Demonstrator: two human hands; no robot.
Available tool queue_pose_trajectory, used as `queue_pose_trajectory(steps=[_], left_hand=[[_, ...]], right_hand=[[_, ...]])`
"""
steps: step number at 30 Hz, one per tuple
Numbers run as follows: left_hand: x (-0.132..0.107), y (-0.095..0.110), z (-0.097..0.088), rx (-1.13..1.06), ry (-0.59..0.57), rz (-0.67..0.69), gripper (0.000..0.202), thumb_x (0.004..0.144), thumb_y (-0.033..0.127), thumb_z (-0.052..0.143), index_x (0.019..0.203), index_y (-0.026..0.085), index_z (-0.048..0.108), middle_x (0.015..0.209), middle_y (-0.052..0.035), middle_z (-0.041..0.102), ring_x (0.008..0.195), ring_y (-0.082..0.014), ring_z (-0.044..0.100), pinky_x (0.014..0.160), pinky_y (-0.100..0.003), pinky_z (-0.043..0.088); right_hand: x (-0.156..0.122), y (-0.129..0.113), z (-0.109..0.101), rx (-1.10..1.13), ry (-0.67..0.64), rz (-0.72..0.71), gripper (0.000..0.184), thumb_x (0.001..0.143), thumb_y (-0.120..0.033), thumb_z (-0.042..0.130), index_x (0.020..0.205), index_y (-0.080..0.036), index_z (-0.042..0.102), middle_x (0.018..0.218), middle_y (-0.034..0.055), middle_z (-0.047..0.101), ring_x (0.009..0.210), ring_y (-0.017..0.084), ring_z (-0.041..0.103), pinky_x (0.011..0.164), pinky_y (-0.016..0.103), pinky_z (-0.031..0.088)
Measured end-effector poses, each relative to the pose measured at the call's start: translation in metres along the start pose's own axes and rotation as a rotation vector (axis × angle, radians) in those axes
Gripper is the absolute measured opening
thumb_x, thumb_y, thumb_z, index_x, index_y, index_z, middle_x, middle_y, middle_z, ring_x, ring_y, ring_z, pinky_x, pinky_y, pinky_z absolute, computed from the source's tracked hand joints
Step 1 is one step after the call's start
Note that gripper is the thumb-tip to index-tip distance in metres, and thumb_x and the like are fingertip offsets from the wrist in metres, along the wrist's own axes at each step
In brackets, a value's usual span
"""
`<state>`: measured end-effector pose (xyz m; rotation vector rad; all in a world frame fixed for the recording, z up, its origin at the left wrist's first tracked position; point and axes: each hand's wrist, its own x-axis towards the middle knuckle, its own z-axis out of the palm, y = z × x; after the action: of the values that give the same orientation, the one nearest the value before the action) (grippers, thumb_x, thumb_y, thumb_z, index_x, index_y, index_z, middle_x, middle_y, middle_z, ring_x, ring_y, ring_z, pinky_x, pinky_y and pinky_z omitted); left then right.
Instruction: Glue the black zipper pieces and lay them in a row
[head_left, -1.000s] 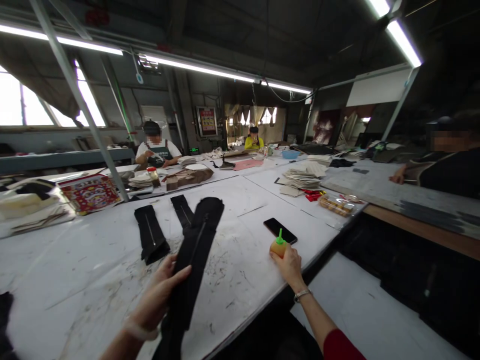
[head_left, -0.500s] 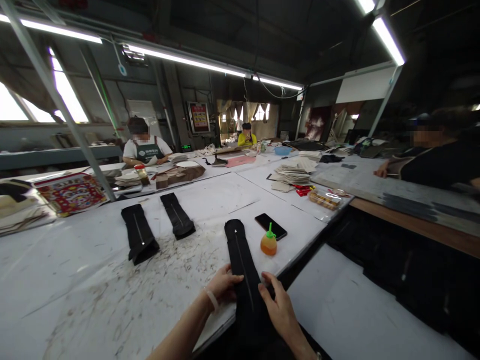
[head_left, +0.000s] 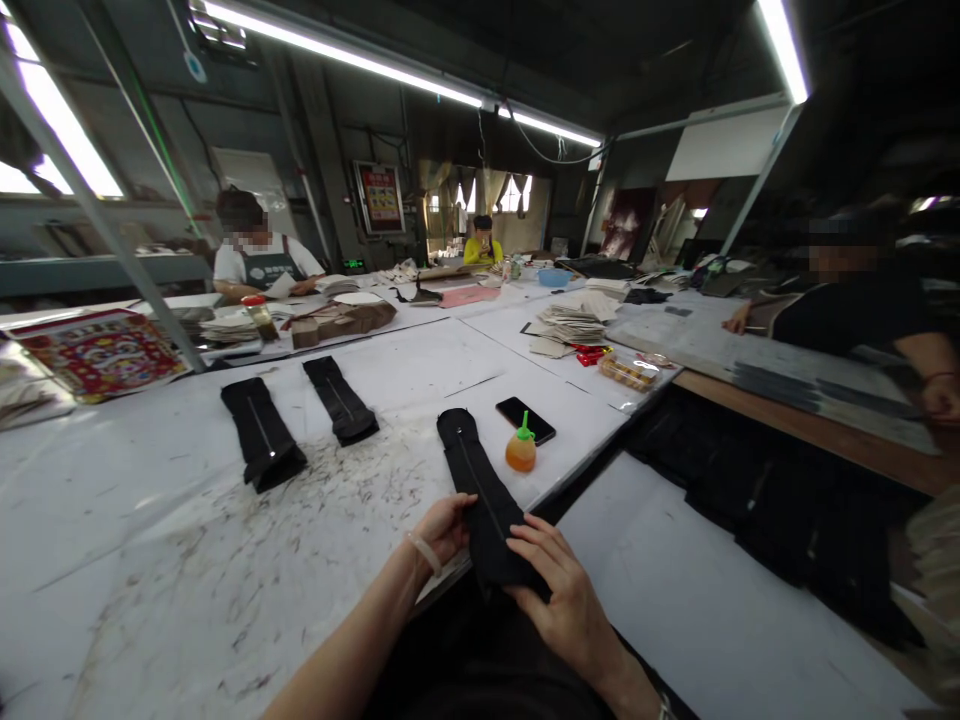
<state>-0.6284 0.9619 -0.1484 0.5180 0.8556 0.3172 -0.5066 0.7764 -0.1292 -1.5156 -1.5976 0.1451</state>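
A long black fabric piece with a zipper (head_left: pixel 480 480) lies over the near edge of the white table, its rounded far end flat on the surface. My left hand (head_left: pixel 444 528) pinches its left edge, thumb on top and fingers partly hidden beneath. My right hand (head_left: pixel 551 580) grips the near right end, fingers lying across the top and the thumb at the lower edge. Just beyond the piece stand an orange squeeze bottle with a green nozzle (head_left: pixel 521 450) and a black phone (head_left: pixel 526 420).
Two more black zippered pieces (head_left: pixel 262 435) (head_left: pixel 340 400) lie to the left. Stacked pale sheets (head_left: pixel 566 328), red-handled scissors (head_left: pixel 591 355) and a clear food pack (head_left: pixel 628 372) are farther back. People sit around the tables. More black pieces (head_left: pixel 757 500) lie at right.
My right hand has moved from the piece's right side onto its near end and closed on it. The near end is now lifted and bent. The view has shifted slightly.
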Motion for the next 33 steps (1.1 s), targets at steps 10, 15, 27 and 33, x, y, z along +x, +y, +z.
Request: queue_pose_trajectory(steps=[10,15,27,33], left_hand=[[-0.002,-0.018,0.018,-0.071,-0.090,-0.166,0.035,0.096,0.034,0.046,0.103,0.005,0.064,0.074,-0.0121,0.073,0.060,-0.0214,0.070,0.051,-0.029,0.056],[-0.002,-0.017,0.018,-0.129,-0.049,-0.130,0.033,0.096,0.031,0.047,0.098,0.003,0.064,0.069,-0.0129,0.072,0.058,-0.0212,0.069,0.051,-0.028,0.056],[-0.017,-0.047,0.035,-0.042,-0.059,0.086,0.018,0.073,0.001,0.070,0.088,0.008,0.065,0.075,-0.0078,0.073,0.060,-0.0166,0.068,0.057,-0.024,0.055],[-0.007,-0.053,0.031,-0.084,0.023,0.095,0.015,0.072,0.006,0.073,0.081,0.012,0.062,0.069,-0.0056,0.070,0.057,-0.0172,0.066,0.052,-0.024,0.053]], right_hand=[[0.010,0.004,0.026,-0.221,0.280,0.067,0.009,0.083,-0.014,0.063,0.080,-0.022,0.068,0.091,0.0081,0.071,0.096,0.029,0.063,0.082,0.045,0.055],[0.017,0.016,0.037,-0.103,0.449,0.126,0.014,0.089,-0.018,0.057,0.077,-0.021,0.064,0.081,0.0072,0.067,0.083,0.023,0.063,0.074,0.036,0.057],[0.014,0.035,0.046,-0.145,0.557,0.163,0.007,0.086,-0.017,0.059,0.086,-0.019,0.065,0.084,0.0074,0.068,0.081,0.023,0.066,0.073,0.033,0.057],[0.014,0.038,0.049,-0.142,0.569,0.136,0.008,0.085,-0.015,0.059,0.086,-0.020,0.065,0.084,0.0066,0.067,0.082,0.022,0.066,0.074,0.031,0.057]])
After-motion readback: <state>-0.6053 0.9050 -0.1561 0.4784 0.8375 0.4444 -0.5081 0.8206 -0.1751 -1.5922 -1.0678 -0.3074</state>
